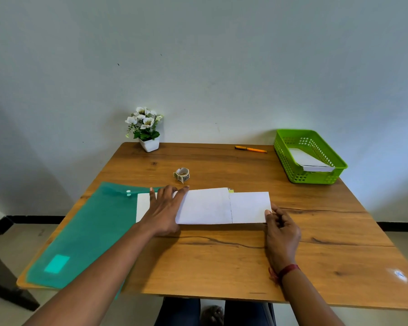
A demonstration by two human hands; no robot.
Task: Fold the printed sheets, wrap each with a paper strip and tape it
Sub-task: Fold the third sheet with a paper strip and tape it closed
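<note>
A white sheet [212, 205] lies folded across the middle of the wooden table [222, 260], its top flap overlapping a lower layer that sticks out to the right. My left hand [164, 209] lies flat on the sheet's left part with fingers spread, pressing it down. My right hand [280, 229] pinches the sheet's right edge between thumb and fingers. A small roll of tape [181, 174] stands just behind the sheet. A yellow scrap [231, 190] peeks out behind the sheet's top edge.
A teal plastic folder [80, 231] covers the table's left side, partly under the sheet. A green basket [309, 156] at the back right holds a folded white packet [309, 161]. An orange pen [250, 149] and a potted white flower [146, 129] stand along the back edge.
</note>
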